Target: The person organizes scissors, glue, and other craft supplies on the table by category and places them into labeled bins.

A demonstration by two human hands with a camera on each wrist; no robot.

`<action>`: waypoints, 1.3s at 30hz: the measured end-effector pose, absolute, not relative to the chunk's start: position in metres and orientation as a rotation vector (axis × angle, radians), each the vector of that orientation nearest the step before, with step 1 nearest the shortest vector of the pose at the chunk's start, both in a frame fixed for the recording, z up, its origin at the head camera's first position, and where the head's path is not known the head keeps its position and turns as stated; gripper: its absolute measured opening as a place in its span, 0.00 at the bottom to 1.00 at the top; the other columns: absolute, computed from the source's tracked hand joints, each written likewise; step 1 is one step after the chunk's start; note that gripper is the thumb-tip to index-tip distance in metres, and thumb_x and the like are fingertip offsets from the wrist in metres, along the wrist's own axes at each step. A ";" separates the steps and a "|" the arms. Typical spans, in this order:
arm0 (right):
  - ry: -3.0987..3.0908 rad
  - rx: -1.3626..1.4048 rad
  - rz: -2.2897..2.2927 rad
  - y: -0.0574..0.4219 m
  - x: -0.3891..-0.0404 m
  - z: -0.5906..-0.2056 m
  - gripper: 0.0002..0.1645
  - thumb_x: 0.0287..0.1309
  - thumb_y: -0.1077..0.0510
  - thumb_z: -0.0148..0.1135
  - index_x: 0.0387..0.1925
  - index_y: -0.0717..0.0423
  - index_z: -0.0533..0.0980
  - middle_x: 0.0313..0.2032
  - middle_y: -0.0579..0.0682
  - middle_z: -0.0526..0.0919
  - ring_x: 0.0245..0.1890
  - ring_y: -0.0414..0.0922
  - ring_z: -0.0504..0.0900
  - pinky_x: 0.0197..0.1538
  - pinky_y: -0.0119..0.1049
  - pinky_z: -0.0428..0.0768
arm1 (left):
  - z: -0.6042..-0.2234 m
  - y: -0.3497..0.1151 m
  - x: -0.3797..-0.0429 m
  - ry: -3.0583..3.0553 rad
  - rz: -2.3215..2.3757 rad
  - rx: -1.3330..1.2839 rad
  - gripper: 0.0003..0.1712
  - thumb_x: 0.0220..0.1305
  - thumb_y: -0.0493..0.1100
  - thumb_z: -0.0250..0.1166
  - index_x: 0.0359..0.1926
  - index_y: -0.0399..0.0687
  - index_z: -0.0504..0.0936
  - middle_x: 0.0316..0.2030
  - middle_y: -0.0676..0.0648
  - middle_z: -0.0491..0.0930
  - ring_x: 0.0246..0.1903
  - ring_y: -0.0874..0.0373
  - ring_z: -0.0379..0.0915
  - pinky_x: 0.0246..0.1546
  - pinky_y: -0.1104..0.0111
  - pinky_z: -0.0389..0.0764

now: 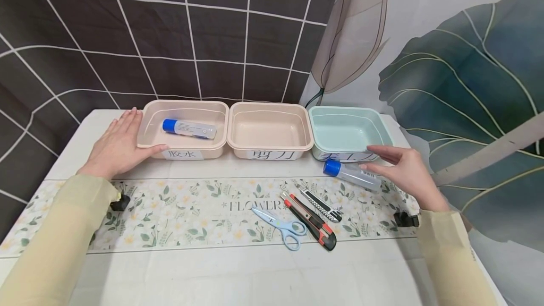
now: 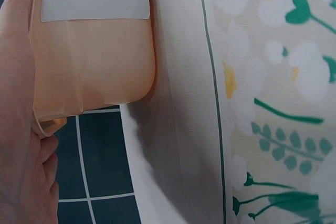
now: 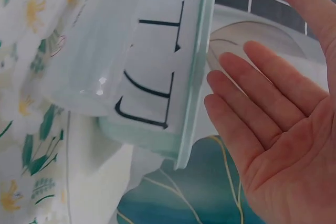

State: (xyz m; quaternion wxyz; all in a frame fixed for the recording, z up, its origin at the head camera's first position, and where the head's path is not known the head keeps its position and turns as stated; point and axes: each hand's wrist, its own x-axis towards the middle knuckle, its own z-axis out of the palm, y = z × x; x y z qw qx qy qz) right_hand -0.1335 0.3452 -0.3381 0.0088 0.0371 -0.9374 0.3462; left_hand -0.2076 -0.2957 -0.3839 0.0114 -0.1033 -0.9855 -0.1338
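A long, loose sleeve of pale cream-yellow fabric (image 1: 72, 237) runs down to the bare left hand (image 1: 121, 144). A matching pale yellow sleeve, lightly creased (image 1: 452, 259), leads to the bare right hand (image 1: 410, 170). A small, boxy black device (image 1: 120, 202) sits beside the first sleeve's end, a similar compact black block (image 1: 406, 219) beside the second's.

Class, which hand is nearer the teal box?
Right. The right hand is by the teal box, at its front right; the left hand is well left of it, at a pink box.

Two pale-pink boxes (image 1: 187, 109) sit left of the mint-green box (image 1: 346, 129) — before it, a blue-capped tube (image 1: 350, 175), a floral runner (image 1: 182, 211).
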 end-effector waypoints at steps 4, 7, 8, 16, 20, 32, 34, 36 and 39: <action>-2.935 0.111 1.088 0.351 -0.131 -0.343 0.39 0.54 0.42 0.78 0.62 0.58 0.79 0.58 0.59 0.82 0.60 0.61 0.78 0.56 0.38 0.82 | -0.384 -0.296 -0.208 -3.073 -0.417 -0.324 0.68 0.64 0.76 0.55 0.78 0.29 0.37 0.78 0.28 0.38 0.78 0.37 0.29 0.76 0.49 0.31; -2.931 0.107 1.099 0.354 -0.129 -0.346 0.38 0.55 0.43 0.78 0.62 0.57 0.80 0.57 0.57 0.83 0.58 0.58 0.80 0.48 0.18 0.77 | -0.385 -0.296 -0.208 -3.077 -0.419 -0.322 0.68 0.64 0.76 0.55 0.78 0.29 0.36 0.78 0.28 0.37 0.78 0.38 0.28 0.76 0.50 0.29; -2.926 0.110 1.109 0.355 -0.128 -0.348 0.37 0.55 0.43 0.78 0.62 0.57 0.80 0.57 0.57 0.83 0.58 0.59 0.81 0.47 0.16 0.75 | -0.385 -0.296 -0.208 -3.076 -0.418 -0.323 0.68 0.64 0.76 0.55 0.78 0.29 0.36 0.78 0.28 0.37 0.78 0.38 0.28 0.76 0.50 0.29; -2.984 0.114 1.094 0.358 -0.130 -0.363 0.37 0.54 0.41 0.78 0.60 0.59 0.81 0.56 0.58 0.83 0.59 0.60 0.80 0.50 0.22 0.79 | -0.385 -0.297 -0.208 -3.072 -0.418 -0.318 0.68 0.64 0.76 0.55 0.78 0.28 0.37 0.77 0.28 0.38 0.77 0.37 0.30 0.76 0.50 0.29; -3.004 0.139 1.088 0.359 -0.134 -0.374 0.38 0.53 0.43 0.79 0.59 0.60 0.81 0.56 0.58 0.83 0.60 0.62 0.78 0.59 0.48 0.81 | -0.386 -0.297 -0.208 -3.068 -0.419 -0.320 0.68 0.64 0.76 0.56 0.78 0.28 0.38 0.77 0.28 0.38 0.77 0.36 0.31 0.76 0.50 0.30; -3.067 0.102 1.104 0.363 -0.141 -0.401 0.41 0.49 0.41 0.81 0.61 0.58 0.81 0.57 0.60 0.82 0.47 0.53 0.82 0.40 0.26 0.80 | -0.386 -0.297 -0.209 -3.065 -0.425 -0.323 0.68 0.64 0.76 0.56 0.78 0.28 0.38 0.77 0.28 0.39 0.77 0.37 0.30 0.76 0.51 0.29; -3.069 0.107 1.101 0.363 -0.142 -0.404 0.40 0.49 0.43 0.81 0.61 0.57 0.81 0.57 0.60 0.82 0.44 0.52 0.80 0.39 0.29 0.81 | -0.386 -0.297 -0.208 -3.066 -0.426 -0.324 0.68 0.64 0.76 0.56 0.78 0.28 0.37 0.77 0.28 0.39 0.77 0.37 0.30 0.76 0.51 0.28; -3.077 0.110 1.081 0.363 -0.143 -0.405 0.39 0.49 0.43 0.81 0.60 0.57 0.81 0.56 0.59 0.82 0.42 0.51 0.79 0.39 0.30 0.81 | -0.386 -0.297 -0.208 -3.068 -0.427 -0.324 0.68 0.64 0.76 0.56 0.78 0.28 0.37 0.77 0.28 0.39 0.77 0.37 0.29 0.76 0.51 0.28; -3.089 0.114 1.056 0.361 -0.144 -0.406 0.37 0.50 0.45 0.81 0.60 0.56 0.82 0.55 0.59 0.83 0.41 0.51 0.78 0.39 0.30 0.80 | -0.386 -0.297 -0.208 -3.069 -0.427 -0.323 0.68 0.64 0.76 0.56 0.78 0.28 0.37 0.77 0.27 0.38 0.77 0.37 0.30 0.76 0.51 0.28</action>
